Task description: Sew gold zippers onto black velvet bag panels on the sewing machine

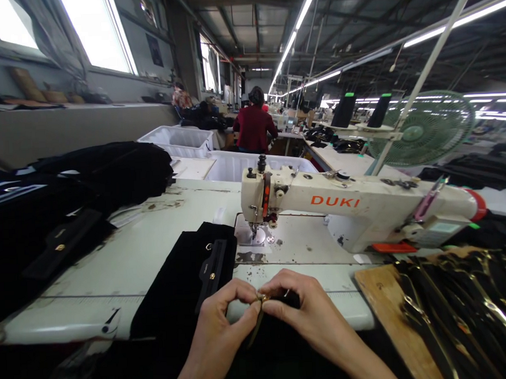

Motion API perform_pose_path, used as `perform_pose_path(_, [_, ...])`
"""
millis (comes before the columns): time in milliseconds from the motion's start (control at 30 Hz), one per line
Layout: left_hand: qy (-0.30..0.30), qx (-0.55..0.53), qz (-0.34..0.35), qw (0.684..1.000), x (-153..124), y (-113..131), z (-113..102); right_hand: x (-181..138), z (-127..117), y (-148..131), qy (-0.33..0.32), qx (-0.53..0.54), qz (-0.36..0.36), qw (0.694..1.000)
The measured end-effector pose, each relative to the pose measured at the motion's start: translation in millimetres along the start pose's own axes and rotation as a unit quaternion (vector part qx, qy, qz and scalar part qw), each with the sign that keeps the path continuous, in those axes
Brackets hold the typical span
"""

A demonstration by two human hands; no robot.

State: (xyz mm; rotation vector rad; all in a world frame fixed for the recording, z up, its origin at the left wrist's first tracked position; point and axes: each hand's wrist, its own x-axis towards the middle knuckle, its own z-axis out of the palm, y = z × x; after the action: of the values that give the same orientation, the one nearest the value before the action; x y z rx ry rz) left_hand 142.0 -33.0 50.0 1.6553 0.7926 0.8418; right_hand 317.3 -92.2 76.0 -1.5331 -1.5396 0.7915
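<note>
Along the front edge of the worktop (195,200), on the near side of the sewing machine (295,202), I am holding a small gold-coloured fitting (264,297) between both hands. My left hand (216,329) is pinching one side with thumb and forefinger, the fingers (240,288) meeting at the tips on the fitting. My right hand (319,306) is gripping the other side in a similar pinch. A narrow olive strip (254,330) is hanging below the left thumb; the fingertips are covering its upper end, so I cannot tell how it is joined.

Left of the machine, a black fabric panel (169,286) is lying flat and reaching the front edge of the worktop. It is bearing a dark tab (206,271) with a gold clasp, and a gold ring (208,247) is showing just beside the tab. Toward the left edge I am noting a black fabric pile (106,167). By the front right corner, a wooden board (385,304) is carrying black straps (464,309) with gold hardware. Beyond the far edge, a person in a dark red top (254,126) is sitting facing away.
</note>
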Motion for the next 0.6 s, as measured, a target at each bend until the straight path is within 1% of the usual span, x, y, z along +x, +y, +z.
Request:
perform_pose_path(133, [0.078,0.059,0.035,0.995,4,0,3,5,-6,-3,0.001,0.005,0.005,1.000])
perform_pose_path(233, [0.098,0.071,0.045,0.992,4,2,6,6,-8,-4,-0.022,0.000,0.007,1.000])
perform_pose_path(300, [0.093,0.070,0.048,0.992,3,2,7,5,-7,-3,-0.060,0.004,0.009,0.998])
perform_pose_path(433, [0.083,0.058,0.031,0.994,4,-5,8,0,-5,5,-0.173,0.000,0.030,0.984])
perform_pose_path(467, [0.082,0.053,0.022,0.995,6,-8,8,0,-6,7,-0.175,-0.009,0.035,0.984])
perform_pose_path(500, [0.081,0.049,0.012,0.995,8,-11,8,1,-9,10,-0.157,-0.022,0.038,0.987])
perform_pose_path(600, [0.071,0.049,-0.011,0.996,17,-15,6,8,-20,15,-0.037,-0.074,0.036,0.996])
